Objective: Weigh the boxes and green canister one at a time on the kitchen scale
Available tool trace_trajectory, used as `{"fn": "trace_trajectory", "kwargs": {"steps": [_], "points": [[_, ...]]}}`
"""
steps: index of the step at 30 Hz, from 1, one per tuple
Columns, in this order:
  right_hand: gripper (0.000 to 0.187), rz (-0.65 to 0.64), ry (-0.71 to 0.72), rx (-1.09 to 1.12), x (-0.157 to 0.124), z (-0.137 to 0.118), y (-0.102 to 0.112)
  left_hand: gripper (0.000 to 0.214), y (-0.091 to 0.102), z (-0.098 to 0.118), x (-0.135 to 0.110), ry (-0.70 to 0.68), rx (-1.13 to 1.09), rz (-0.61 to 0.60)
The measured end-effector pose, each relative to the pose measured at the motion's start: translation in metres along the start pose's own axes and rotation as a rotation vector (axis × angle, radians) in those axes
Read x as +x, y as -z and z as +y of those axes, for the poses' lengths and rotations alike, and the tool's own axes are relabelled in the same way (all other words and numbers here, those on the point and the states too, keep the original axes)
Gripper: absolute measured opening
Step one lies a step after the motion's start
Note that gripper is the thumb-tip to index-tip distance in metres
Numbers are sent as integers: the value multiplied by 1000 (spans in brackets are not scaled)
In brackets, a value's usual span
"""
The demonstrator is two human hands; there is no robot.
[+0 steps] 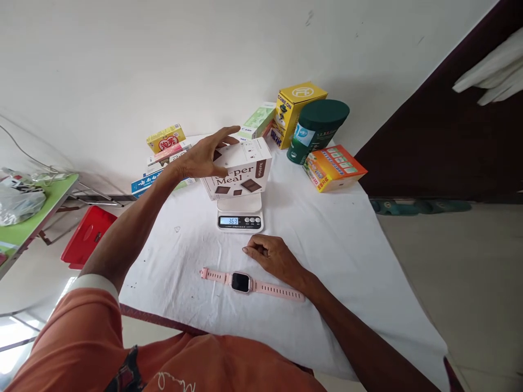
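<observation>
Meal box (241,177) on scale, left grip over its top

Meal box: white w/ brown squares, sits on the small white scale (240,218), centre of frame, a bit above the middle. Scale readout shows 363. Left grip (204,155) comes in from lower left & lies on the box's top left edge; box is directly under & right of the palm. Fingers stretched out loose across the top, not curled round it; thumb can't be made out, so can't tell if the box is pinched. Right grip (272,256) rests on the tabletop (327,245) just below the scale, apart from the box, fingers curled under into a loose fist, nothing in it.

Pink watch (241,282) lies flat, strap spread out, just below & left of the right grip. Tabletop has a white cloth on it. Behind the box, toward upper centre: light green box (259,120), yellow box (296,109), dark green canister (316,130), and an orange box (333,167) right of centre. Stack of small boxes (165,144) left of the left grip. Red item (87,234) on the floor at left.
</observation>
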State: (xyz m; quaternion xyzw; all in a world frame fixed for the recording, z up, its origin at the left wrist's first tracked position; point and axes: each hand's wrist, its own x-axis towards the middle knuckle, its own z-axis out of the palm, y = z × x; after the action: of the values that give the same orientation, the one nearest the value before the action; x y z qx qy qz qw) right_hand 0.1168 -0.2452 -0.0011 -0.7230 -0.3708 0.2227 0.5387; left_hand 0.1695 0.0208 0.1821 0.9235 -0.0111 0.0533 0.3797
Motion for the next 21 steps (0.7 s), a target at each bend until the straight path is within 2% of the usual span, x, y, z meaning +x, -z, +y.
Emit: {"fn": "trace_trajectory", "kwargs": {"steps": [4,7,10,12,14,15,16,19,21], "points": [[29,-2,-6,-4,-1,0,0,76,-1,2,-3,-17,40,-42],[28,0,-12,-12,-1,-2,0,75,3,3,-10,-39,47,68],[26,1,-15,-25,-1,-3,1,70,7,-3,-28,-94,49,349],[26,0,-7,-31,0,-4,1,55,5,-18,-46,-107,19,613],[27,-5,6,-33,0,-4,1,34,-6,-41,-67,-39,-17,868],[28,-8,12,-33,0,-3,1,30,-14,-56,-78,36,-23,941],[29,-10,17,-34,0,-3,1,29,-23,-71,-89,119,-33,962],[31,-7,19,-44,-1,-3,2,31,-54,-113,-118,342,-156,848],[31,-8,12,-49,-1,-4,2,33,-68,-132,-132,451,-226,790]]}}
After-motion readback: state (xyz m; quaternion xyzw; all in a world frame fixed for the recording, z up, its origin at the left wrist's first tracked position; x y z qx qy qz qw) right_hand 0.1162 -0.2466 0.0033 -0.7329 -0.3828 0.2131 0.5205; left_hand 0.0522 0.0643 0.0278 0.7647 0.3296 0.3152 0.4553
